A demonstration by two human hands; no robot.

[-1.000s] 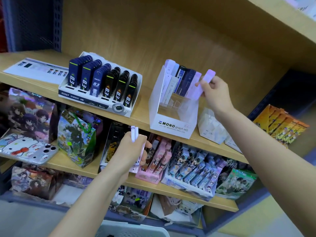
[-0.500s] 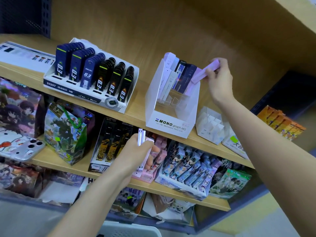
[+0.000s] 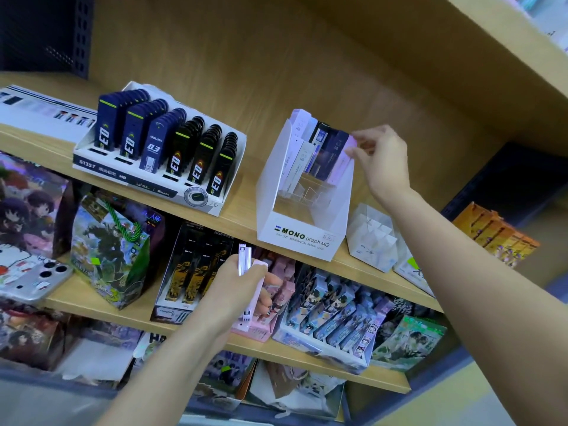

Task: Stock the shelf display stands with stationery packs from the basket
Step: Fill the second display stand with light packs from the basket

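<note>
Right hand [image 3: 381, 161] pinches lilac pack [image 3: 341, 164] atop the stand [image 3: 304, 238]; left hand [image 3: 236, 287] grips spare packs [image 3: 245, 256].

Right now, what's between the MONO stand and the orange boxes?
Head view: a small white divided stand, then another white stand with a green sticker, partly behind the right forearm.

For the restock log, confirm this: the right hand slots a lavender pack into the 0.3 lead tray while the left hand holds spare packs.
Wrong stand. In the head view the right hand slots the lavender pack into the white MONO graph MG stand, not the 0.3 lead tray, which stands untouched to its left. The left hand does hold spare packs.
</note>
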